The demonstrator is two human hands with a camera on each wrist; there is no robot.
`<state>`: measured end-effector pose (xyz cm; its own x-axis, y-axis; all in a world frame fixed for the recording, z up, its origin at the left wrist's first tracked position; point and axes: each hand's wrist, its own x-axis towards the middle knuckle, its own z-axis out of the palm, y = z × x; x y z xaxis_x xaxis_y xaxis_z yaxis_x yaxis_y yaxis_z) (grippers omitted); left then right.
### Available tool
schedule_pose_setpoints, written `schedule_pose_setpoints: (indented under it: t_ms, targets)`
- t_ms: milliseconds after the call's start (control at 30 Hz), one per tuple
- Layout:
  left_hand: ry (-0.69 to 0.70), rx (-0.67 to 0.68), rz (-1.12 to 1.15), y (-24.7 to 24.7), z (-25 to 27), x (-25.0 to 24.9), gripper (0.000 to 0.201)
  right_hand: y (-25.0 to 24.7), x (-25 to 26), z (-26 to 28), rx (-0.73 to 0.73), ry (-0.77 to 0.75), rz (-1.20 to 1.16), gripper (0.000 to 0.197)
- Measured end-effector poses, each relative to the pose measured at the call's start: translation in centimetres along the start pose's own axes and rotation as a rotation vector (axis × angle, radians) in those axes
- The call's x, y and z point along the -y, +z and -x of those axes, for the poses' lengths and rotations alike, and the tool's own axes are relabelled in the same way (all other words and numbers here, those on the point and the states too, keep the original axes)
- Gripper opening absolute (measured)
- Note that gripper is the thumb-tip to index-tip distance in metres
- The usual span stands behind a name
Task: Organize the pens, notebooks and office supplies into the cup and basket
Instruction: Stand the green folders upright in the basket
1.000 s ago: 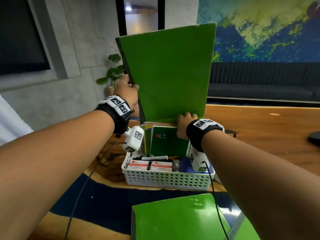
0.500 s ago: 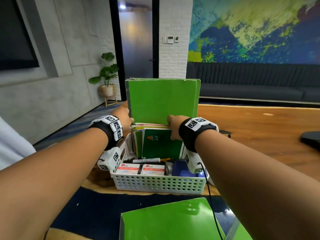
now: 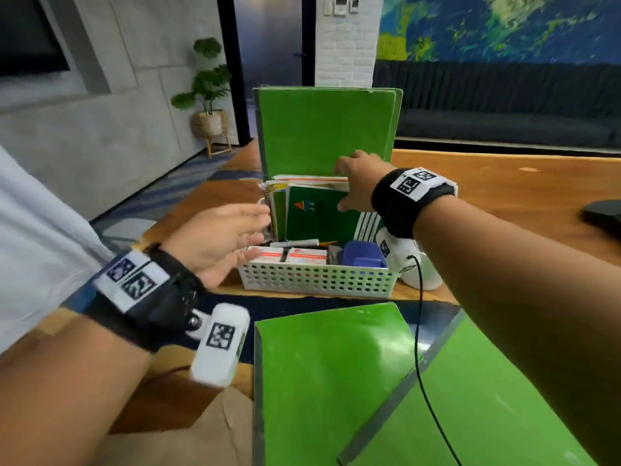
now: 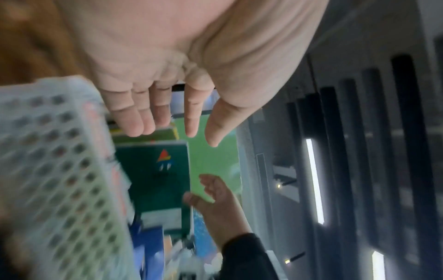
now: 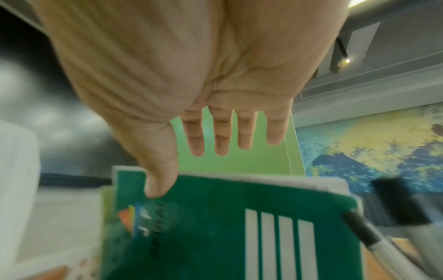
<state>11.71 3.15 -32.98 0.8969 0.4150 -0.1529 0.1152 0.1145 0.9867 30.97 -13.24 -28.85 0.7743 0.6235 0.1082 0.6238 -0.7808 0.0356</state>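
A white perforated basket (image 3: 316, 280) stands on the wooden table. A tall green folder (image 3: 326, 132) stands upright at its back, behind a dark green notebook (image 3: 319, 216) and other notebooks. My right hand (image 3: 342, 186) lies against the folder with straight fingers (image 5: 223, 136), its thumb on the dark green notebook (image 5: 215, 217). My left hand (image 3: 248, 230) hovers open beside the basket's left end and holds nothing; its fingers (image 4: 141, 123) are straight. Two more green folders (image 3: 336, 381) lie flat in front of the basket.
Small white boxes (image 3: 285, 256), a marker (image 3: 295, 243) and a blue object (image 3: 363, 257) fill the basket's front. A white cup (image 3: 423, 274) stands at the basket's right, partly hidden by my wrist. A dark object (image 3: 605, 213) lies at the far right.
The green folder came down into the back of the basket. My left hand let go of its edge and drew back toward me, open. My right hand's fingers now lie flat on the folder.
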Motion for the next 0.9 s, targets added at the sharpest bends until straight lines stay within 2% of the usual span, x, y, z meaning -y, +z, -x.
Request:
schedule_pose_setpoints:
  t_ms: [67, 133, 167, 233, 300, 367, 500, 600, 633, 700, 733, 833, 900]
  targets:
    - [-0.147, 0.128, 0.153, -0.5, 4.4, 3.4, 0.024, -0.6, 0.3, 3.6, -0.095, -0.062, -0.081, 0.052]
    - [-0.273, 0.228, 0.293, -0.4, 7.8, 6.9, 0.033, -0.5, 0.7, 7.9, -0.086, -0.165, -0.218, 0.037]
    - [-0.317, 0.259, 0.354, -0.2, 9.1, 8.5, 0.036, -0.1, 0.7, 10.1, -0.028, -0.204, -0.281, 0.031]
    - [-0.383, 0.284, 0.477, 0.7, 10.7, 11.3, 0.039, 1.3, 0.0, 14.2, 0.184, -0.224, -0.33, 0.028]
    - [-0.422, 0.274, 0.6, 1.3, 11.4, 13.3, 0.047, 3.3, -2.1, 17.1, 0.378, -0.133, -0.304, 0.034]
    - [-0.422, 0.255, 0.706, 1.3, 11.5, 14.3, 0.059, 4.6, -5.0, 19.3, 0.428, 0.012, -0.212, 0.045]
    - [-0.423, 0.233, 0.735, 0.9, 11.2, 14.2, 0.049, 6.3, -10.1, 22.4, 0.491, 0.393, -0.07, 0.101]
    - [-0.415, 0.216, 0.7, 1.0, 11.3, 14.3, 0.046, 8.0, -11.5, 23.6, 0.526, 0.46, -0.116, 0.139]
    - [-0.413, 0.208, 0.686, 1.0, 11.3, 14.3, 0.046, 8.5, -11.6, 23.9, 0.526, 0.463, -0.125, 0.138]
    - [-0.408, 0.193, 0.661, 1.2, 11.6, 14.1, 0.046, 8.5, -11.1, 24.5, 0.493, 0.492, -0.147, 0.113]
    - [-0.4, 0.189, 0.647, 1.3, 11.8, 13.9, 0.046, 8.4, -10.7, 24.7, 0.471, 0.508, -0.159, 0.107]
    - [-0.361, 0.195, 0.582, 1.5, 12.3, 13.7, 0.043, 7.2, -9.2, 24.4, 0.396, 0.496, -0.196, 0.116]
    - [-0.337, 0.209, 0.516, 1.7, 12.6, 13.8, 0.043, 5.6, -7.6, 23.9, 0.341, 0.431, -0.241, 0.121]
